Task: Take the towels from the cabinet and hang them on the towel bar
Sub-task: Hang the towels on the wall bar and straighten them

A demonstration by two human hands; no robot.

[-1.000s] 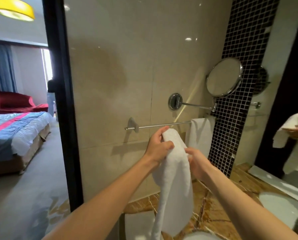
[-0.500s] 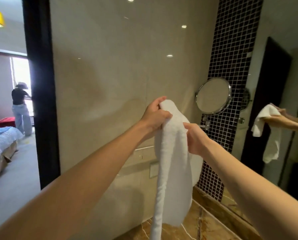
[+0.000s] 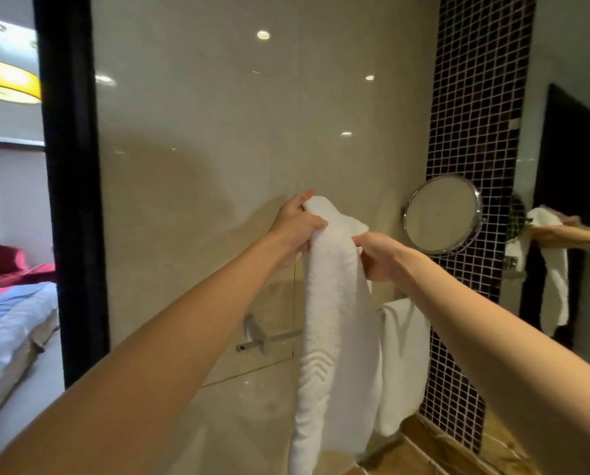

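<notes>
A white towel (image 3: 334,323) hangs long and bunched from both my hands, in front of the beige tiled wall. My left hand (image 3: 295,228) grips its top fold, and my right hand (image 3: 377,255) pinches the edge just to the right. Below them the chrome towel bar (image 3: 269,337) runs along the wall, its left bracket showing and its middle hidden by the held towel. A second white towel (image 3: 404,358) is draped over the bar's right end. The held towel is above and in front of the bar, not on it.
A round chrome mirror (image 3: 442,214) juts out on an arm from the black mosaic strip (image 3: 475,97). A large wall mirror (image 3: 567,234) at the right reflects my hands. A brown marble counter (image 3: 458,450) lies below. A black door frame (image 3: 70,200) opens left onto a bed (image 3: 9,323).
My hands have stayed on the towel and spread its top slightly. The view has dropped a little, bringing the towel bar and the hung towel back into sight below my hands.
</notes>
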